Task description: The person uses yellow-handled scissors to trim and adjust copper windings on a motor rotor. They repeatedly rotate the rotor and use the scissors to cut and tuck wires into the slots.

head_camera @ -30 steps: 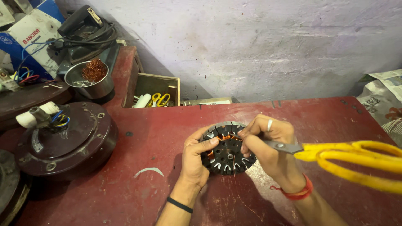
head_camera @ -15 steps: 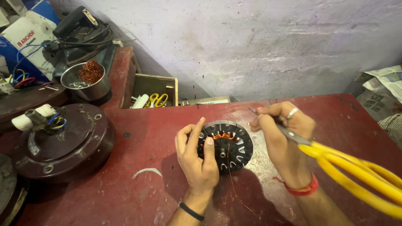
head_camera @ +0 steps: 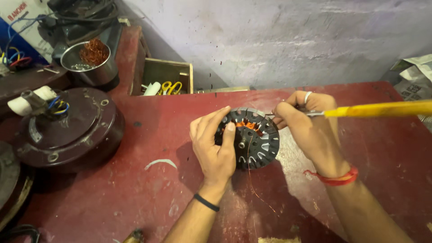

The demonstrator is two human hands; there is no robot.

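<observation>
Red surface [head_camera: 135, 198], worn and scratched, carries everything. Landmark: the black slotted stator [head_camera: 254, 139], lying flat near the middle of the surface.

Well left of the stator, a dark brown fan motor housing [head_camera: 67, 130] with coloured leads at its hub. Far beyond it to the upper left, a steel bowl [head_camera: 87, 63] of copper wire scrap. Behind the stator against the wall, an open wooden box [head_camera: 167, 78] of small tools.

Left hand [head_camera: 216, 148] lies on the stator's left half, fingers spread over the slots, pressing it flat. Right hand [head_camera: 306, 121] at the stator's right rim, closed round yellow-handled scissors [head_camera: 378, 109]; it may also pinch a wire, too small to tell. Orange copper winding [head_camera: 245, 124] shows in the upper slots; a thin strand trails toward the near edge.

Judged step: working the winding at the stator. Next move calls for a steady hold-down and fine control at the slot.
</observation>
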